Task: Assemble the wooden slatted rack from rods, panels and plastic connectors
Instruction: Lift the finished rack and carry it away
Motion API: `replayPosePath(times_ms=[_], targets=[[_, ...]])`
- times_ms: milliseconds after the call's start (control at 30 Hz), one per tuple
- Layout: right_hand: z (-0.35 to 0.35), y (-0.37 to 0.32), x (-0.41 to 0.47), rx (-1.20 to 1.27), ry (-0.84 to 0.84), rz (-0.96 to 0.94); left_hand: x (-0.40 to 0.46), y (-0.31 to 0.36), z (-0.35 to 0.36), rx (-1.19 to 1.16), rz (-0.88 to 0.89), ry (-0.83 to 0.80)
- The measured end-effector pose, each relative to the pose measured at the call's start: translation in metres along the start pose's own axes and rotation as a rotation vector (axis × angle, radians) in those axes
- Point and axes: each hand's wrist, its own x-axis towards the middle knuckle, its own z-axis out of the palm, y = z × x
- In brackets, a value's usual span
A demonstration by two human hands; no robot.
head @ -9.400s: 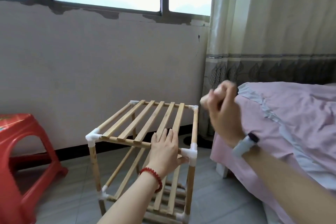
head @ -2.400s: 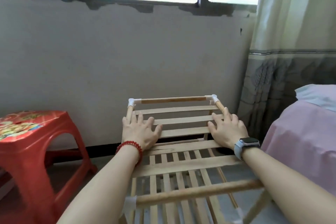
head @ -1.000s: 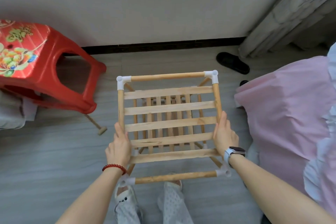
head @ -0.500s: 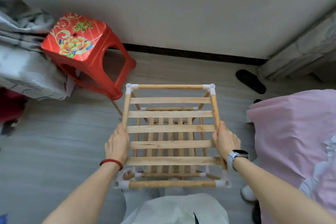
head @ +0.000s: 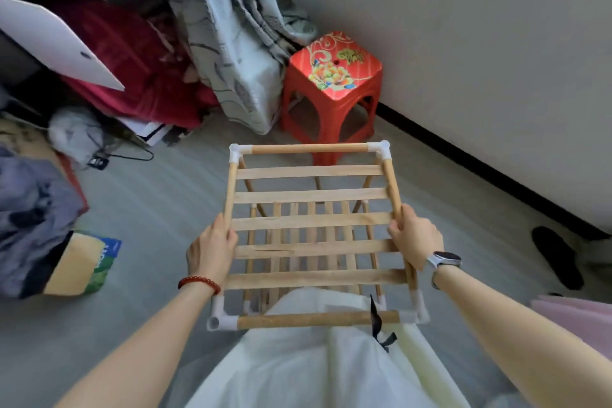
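Rack (head: 311, 222) held between both hands, top slats up, in front of person's body. Left hand (head: 210, 250) grips left side rod, fingers curled round it, thumb on top. Right hand (head: 414, 237) grips right side rod likewise. White connectors (head: 382, 148) at corners. Beyond fingertips: stool (head: 332, 83) just past far rod, wall (head: 480, 43) right, curtain (head: 238, 43) and clutter left. Grey floor (head: 159, 202) below, bare strip left of rack.

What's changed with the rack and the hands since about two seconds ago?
Both hands left the top slats, where they lay flat: left hand and right hand now grip the rack's side rods. The rack has turned toward the red stool. It remains fully assembled.
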Motion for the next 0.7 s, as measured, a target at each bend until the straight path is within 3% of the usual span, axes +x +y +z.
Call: replayPosePath(times_ms=[400, 700], targets=[[0.041, -0.303, 0.004, -0.139, -0.04, -0.628, -0.07, -0.211, -0.099, -0.157, -0.576, 0.375], [0.123, -0.544, -0.092, -0.276, -0.222, -1.176, -0.191, -0.327, -0.13, -0.219, -1.16, 0.66]])
